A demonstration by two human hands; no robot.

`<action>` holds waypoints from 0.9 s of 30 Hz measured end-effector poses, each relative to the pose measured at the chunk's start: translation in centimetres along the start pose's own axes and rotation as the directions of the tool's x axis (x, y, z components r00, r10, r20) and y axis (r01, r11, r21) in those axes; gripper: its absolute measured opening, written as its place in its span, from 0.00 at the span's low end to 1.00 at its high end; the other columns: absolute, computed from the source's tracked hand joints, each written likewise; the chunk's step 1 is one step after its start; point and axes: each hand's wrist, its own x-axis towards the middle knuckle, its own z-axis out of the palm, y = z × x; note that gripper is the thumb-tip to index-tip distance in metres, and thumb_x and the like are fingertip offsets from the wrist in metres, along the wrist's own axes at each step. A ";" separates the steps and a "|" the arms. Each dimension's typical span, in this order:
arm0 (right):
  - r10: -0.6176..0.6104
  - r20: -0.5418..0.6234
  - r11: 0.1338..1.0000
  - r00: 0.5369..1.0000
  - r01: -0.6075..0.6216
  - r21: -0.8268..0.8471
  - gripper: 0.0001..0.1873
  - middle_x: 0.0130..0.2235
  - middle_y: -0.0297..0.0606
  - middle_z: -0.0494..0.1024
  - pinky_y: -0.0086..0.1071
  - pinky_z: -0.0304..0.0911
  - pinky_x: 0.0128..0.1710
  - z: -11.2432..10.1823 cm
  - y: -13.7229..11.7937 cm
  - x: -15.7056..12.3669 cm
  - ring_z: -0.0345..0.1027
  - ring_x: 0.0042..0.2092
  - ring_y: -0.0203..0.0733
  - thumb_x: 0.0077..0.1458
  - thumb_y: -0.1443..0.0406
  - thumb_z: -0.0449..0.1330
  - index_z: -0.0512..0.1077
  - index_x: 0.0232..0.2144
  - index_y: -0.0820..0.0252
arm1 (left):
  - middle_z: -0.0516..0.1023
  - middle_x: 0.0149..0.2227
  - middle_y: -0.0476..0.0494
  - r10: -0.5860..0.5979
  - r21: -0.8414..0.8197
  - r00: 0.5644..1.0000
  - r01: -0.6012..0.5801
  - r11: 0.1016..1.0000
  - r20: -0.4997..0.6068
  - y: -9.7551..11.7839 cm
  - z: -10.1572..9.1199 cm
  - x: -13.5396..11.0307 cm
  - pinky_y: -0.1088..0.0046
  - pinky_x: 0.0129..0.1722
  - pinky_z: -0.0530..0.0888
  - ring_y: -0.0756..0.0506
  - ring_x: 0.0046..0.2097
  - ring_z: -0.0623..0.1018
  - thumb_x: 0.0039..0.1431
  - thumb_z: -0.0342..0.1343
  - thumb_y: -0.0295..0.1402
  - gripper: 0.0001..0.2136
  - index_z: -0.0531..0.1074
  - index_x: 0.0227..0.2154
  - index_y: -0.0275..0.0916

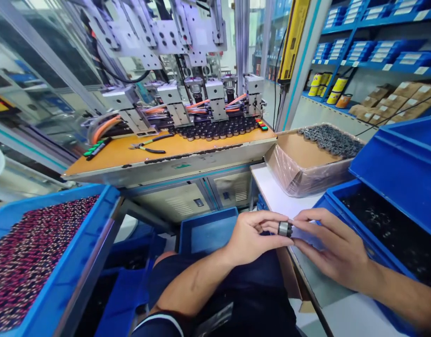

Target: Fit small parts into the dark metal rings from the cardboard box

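My left hand (252, 236) pinches a small dark ring-shaped part (284, 229) between thumb and fingers, low in the middle of the view. My right hand (333, 245) meets it from the right, its fingertips touching the same part and a thin pale piece beside it. Both hands hover over the edge of a white table (277, 194), above my lap. A blue bin (391, 224) of small dark parts lies just right of my right hand.
An orange workbench (166, 150) carries a machine with rows of dark cylinders (219, 128) and pliers (148, 145). A cardboard box (307, 164) of dark parts stands behind the hands. A blue tray (43, 252) of red-purple pieces is at left. Shelves of blue bins fill the right background.
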 end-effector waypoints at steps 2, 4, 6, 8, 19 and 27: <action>-0.027 0.000 1.000 1.000 0.027 0.016 0.18 0.44 0.46 0.73 0.37 0.73 0.41 0.1 0.2 -0.3 0.71 0.45 0.43 0.59 0.76 0.61 0.69 0.51 0.64 | 0.85 0.32 0.45 -0.007 -0.015 1.000 0.007 1.000 -0.002 0.0 0.0 -0.1 0.74 0.40 0.82 0.47 0.34 0.84 0.34 0.74 0.23 0.20 0.80 0.36 0.34; -0.048 -0.001 0.999 0.999 0.048 0.008 0.20 0.44 0.45 0.73 0.38 0.73 0.41 0.2 0.2 -0.6 0.71 0.46 0.44 0.59 0.77 0.61 0.68 0.52 0.64 | 0.85 0.32 0.45 -0.028 -0.026 1.000 0.029 0.999 0.005 0.0 0.1 -0.2 0.73 0.40 0.82 0.47 0.34 0.84 0.34 0.74 0.23 0.20 0.80 0.36 0.34; -0.068 -0.001 0.997 0.998 0.068 -0.027 0.21 0.44 0.45 0.73 0.39 0.73 0.42 0.2 0.3 -0.8 0.71 0.46 0.44 0.58 0.77 0.61 0.68 0.53 0.63 | 0.85 0.31 0.44 -0.055 -0.016 0.998 0.055 0.998 0.009 0.0 0.1 -0.2 0.71 0.40 0.82 0.46 0.34 0.84 0.34 0.75 0.24 0.21 0.80 0.36 0.33; -0.086 0.004 0.995 0.996 0.086 -0.047 0.23 0.44 0.44 0.73 0.39 0.73 0.42 0.2 0.3 -0.8 0.71 0.45 0.43 0.58 0.78 0.62 0.67 0.54 0.62 | 0.85 0.31 0.43 -0.081 0.004 0.997 0.081 0.997 0.008 0.1 0.1 -0.2 0.69 0.41 0.83 0.45 0.34 0.84 0.34 0.75 0.26 0.21 0.81 0.37 0.33; -0.176 0.010 0.971 0.984 0.175 -0.160 0.21 0.43 0.46 0.71 0.41 0.73 0.41 -0.1 0.7 -1.7 0.69 0.45 0.47 0.61 0.70 0.62 0.66 0.56 0.67 | 0.82 0.32 0.44 0.000 -0.059 0.998 -0.004 0.998 -0.064 -2.1 1.9 -0.5 0.73 0.39 0.79 0.48 0.34 0.82 0.33 0.77 0.33 0.23 0.77 0.36 0.33; -0.019 -0.016 1.000 1.000 0.019 0.009 0.15 0.43 0.45 0.74 0.31 0.70 0.47 -0.8 -0.9 -0.1 0.71 0.46 0.40 0.58 0.80 0.58 0.69 0.47 0.69 | 0.83 0.34 0.41 0.622 0.463 0.741 -0.657 0.595 0.252 0.5 0.3 1.0 0.76 0.37 0.79 0.49 0.35 0.82 0.45 0.71 0.29 0.13 0.81 0.36 0.36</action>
